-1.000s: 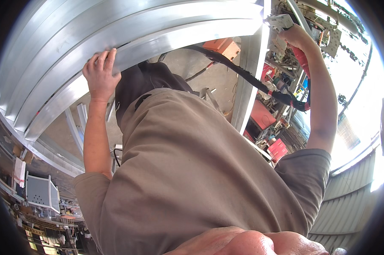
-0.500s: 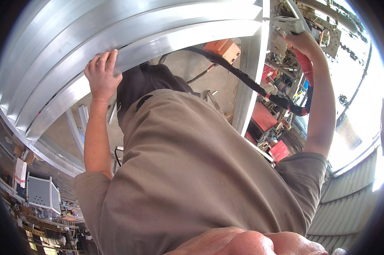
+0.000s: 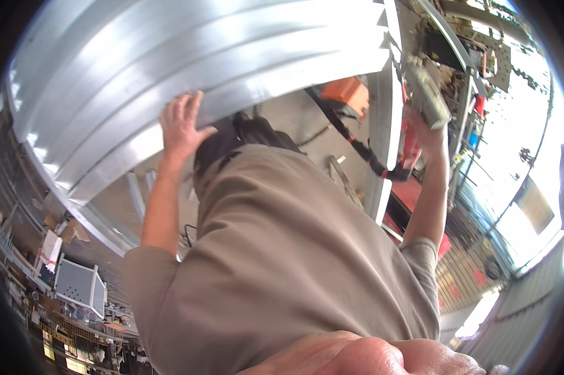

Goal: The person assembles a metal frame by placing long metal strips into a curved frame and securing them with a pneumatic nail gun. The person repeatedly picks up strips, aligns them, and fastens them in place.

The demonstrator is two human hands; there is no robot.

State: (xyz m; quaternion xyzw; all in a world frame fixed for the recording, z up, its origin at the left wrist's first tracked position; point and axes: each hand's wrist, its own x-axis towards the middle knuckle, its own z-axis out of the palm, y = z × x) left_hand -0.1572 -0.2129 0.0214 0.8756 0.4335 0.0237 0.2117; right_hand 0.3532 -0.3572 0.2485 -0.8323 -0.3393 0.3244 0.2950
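Note:
My left hand (image 3: 182, 128) lies with fingers spread on the near edge of a row of long, shiny silver metal slats (image 3: 132, 75). Its thumb points to the right, and nothing is in its grip. On the other side, my right hand (image 3: 427, 130) is raised beside the metal frame and closed round a pale grey, blocky hand tool (image 3: 429, 97). Motion blurs the tool, so its exact kind is unclear. A red sleeve (image 3: 410, 147) hangs by that hand and meets a thick black wrapped cable (image 3: 357, 147).
A silver upright frame bar (image 3: 391, 125) runs between my body and my right arm. An orange box (image 3: 347, 95) stands on the floor beyond the slats. A grey panelled cabinet (image 3: 80, 284) is at far left. Cluttered shelving and metal parts line the right side.
My right hand and the grey tool have swung in from the far right toward the frame bar. My left hand still rests on the slats, while the whole view has shifted slightly.

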